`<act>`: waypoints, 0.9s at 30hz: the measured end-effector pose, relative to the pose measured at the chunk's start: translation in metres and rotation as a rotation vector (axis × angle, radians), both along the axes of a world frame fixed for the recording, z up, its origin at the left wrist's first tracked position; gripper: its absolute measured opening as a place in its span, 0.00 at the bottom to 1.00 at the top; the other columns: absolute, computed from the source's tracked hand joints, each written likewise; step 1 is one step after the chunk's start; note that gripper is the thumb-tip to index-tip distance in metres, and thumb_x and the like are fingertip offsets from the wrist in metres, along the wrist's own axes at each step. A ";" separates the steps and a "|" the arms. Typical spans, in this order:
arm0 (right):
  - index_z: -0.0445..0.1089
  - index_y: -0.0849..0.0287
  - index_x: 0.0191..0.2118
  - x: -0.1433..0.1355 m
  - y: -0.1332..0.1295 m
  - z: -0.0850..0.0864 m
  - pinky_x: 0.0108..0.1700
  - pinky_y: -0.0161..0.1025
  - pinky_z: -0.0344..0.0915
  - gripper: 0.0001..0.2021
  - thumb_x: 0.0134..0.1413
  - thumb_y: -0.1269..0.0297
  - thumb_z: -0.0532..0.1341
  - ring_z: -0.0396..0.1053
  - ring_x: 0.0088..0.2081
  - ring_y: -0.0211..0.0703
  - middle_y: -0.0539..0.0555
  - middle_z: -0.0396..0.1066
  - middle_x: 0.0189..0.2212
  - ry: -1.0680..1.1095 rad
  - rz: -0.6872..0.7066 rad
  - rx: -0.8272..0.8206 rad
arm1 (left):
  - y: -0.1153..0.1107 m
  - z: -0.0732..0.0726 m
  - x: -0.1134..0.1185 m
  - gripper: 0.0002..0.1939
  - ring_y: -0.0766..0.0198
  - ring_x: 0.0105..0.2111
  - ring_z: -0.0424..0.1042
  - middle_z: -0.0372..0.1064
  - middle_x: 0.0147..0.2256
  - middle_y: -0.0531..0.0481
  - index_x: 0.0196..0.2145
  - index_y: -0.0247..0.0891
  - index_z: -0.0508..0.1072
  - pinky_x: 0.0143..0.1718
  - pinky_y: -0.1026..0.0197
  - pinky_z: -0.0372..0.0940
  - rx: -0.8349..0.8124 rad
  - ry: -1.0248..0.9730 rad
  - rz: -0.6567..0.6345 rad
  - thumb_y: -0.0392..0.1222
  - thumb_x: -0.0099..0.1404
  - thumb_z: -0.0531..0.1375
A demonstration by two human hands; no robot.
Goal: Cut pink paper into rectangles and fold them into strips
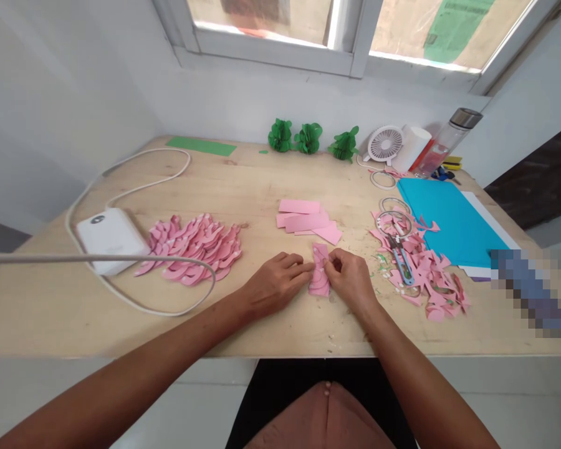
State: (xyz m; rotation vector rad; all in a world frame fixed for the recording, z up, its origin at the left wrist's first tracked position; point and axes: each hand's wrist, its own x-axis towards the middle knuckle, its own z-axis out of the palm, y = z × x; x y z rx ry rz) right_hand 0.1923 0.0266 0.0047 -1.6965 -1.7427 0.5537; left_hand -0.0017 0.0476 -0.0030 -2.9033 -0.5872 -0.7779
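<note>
A pink paper strip (320, 282) with curved shapes marked or cut in it lies upright in front of me on the wooden table. My left hand (280, 280) rests on the table with its fingers stretched out, fingertips at the strip's left edge. At the right edge, my right hand (350, 274) is closed in a pinch on the paper. Just beyond my hands is a loose stack of plain pink strips (303, 219). Left of my hands, a heap of wavy cut pink pieces (201, 249) covers part of the table.
Scissors (402, 265) lie on pink scraps (434, 280) at right, beside a blue folder (449, 218). A white power bank (112, 240) and its looping cable (70, 212) are at left. Green paper flowers (307, 138), a small fan (386, 144) and a bottle (449, 140) stand along the back.
</note>
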 end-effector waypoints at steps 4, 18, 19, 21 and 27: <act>0.65 0.56 0.22 0.000 0.001 0.000 0.27 0.34 0.52 0.07 0.49 0.66 0.57 0.59 0.22 0.37 0.48 0.65 0.18 -0.006 0.000 -0.008 | 0.000 0.000 0.000 0.12 0.60 0.41 0.67 0.72 0.48 0.44 0.39 0.34 0.70 0.39 0.57 0.63 0.024 0.035 0.009 0.29 0.68 0.48; 0.70 0.59 0.38 0.007 -0.005 0.003 0.30 0.35 0.63 0.08 0.54 0.64 0.56 0.67 0.26 0.38 0.53 0.72 0.31 0.079 -0.094 0.144 | -0.003 0.003 0.001 0.12 0.60 0.41 0.66 0.71 0.48 0.43 0.37 0.34 0.70 0.39 0.57 0.62 0.035 0.123 0.013 0.31 0.70 0.47; 0.70 0.59 0.39 0.010 -0.007 0.004 0.32 0.37 0.64 0.09 0.55 0.64 0.55 0.68 0.28 0.40 0.54 0.72 0.34 0.038 -0.091 0.190 | -0.003 0.003 0.001 0.12 0.60 0.41 0.66 0.71 0.48 0.43 0.37 0.34 0.70 0.39 0.57 0.62 0.032 0.118 0.011 0.32 0.70 0.47; 0.70 0.58 0.40 0.013 -0.012 0.006 0.37 0.39 0.66 0.09 0.56 0.67 0.55 0.70 0.34 0.44 0.56 0.73 0.37 -0.084 -0.010 0.265 | -0.003 0.002 0.002 0.12 0.60 0.41 0.66 0.71 0.48 0.43 0.37 0.34 0.70 0.39 0.57 0.62 0.028 0.113 0.015 0.31 0.70 0.47; 0.71 0.57 0.47 0.013 -0.025 0.010 0.50 0.49 0.63 0.13 0.57 0.70 0.56 0.65 0.51 0.52 0.59 0.72 0.47 -0.445 0.324 0.347 | -0.004 0.001 0.003 0.12 0.60 0.42 0.67 0.71 0.48 0.43 0.35 0.35 0.71 0.40 0.56 0.63 0.015 0.104 0.034 0.31 0.69 0.47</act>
